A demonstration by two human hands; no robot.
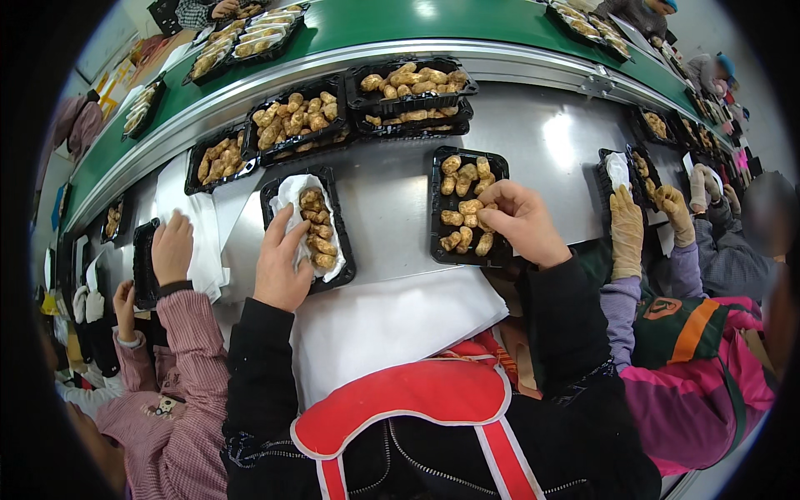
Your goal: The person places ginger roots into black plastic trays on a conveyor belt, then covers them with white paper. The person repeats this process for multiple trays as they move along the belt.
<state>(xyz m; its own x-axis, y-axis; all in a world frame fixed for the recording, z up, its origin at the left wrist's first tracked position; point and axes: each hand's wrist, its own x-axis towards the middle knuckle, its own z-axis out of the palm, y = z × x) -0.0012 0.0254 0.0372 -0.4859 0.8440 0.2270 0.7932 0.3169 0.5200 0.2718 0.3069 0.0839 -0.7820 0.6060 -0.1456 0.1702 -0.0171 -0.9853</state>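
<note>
Green belt (483,29), smooth and a bit shiny, curves across the far side behind a metal rail. Next down in size is the bench (533,150), bare brushed-looking steel with bright glare spots. A stack of thin white sheets (375,333), flat and matte, sits at the near edge.

At the back of the bench there's a cluster of filled trays (414,106), glossy black plastic with ribbed walls, some stacked. Closer in, two more sit a little apart: a lined tray (345,237) on the left, tilted slightly, and an unlined tray (436,208) on the right, pretty much straight. The white liner (296,192) is soft and crinkled, riding up one side.

Left hand (281,267) is palm down with fingers spread wide over the liner's edge, next to the lumps. Right hand (525,225) comes in from the right, thumb and index pinched narrow over the unlined tray; can't tell if it's actually gripping anything.

Smallest stuff: knobbly tan-brown lumps (462,179), rough and oblong, loosely spread in the unlined tray and roughly lined up in a column in the lined one.
</note>
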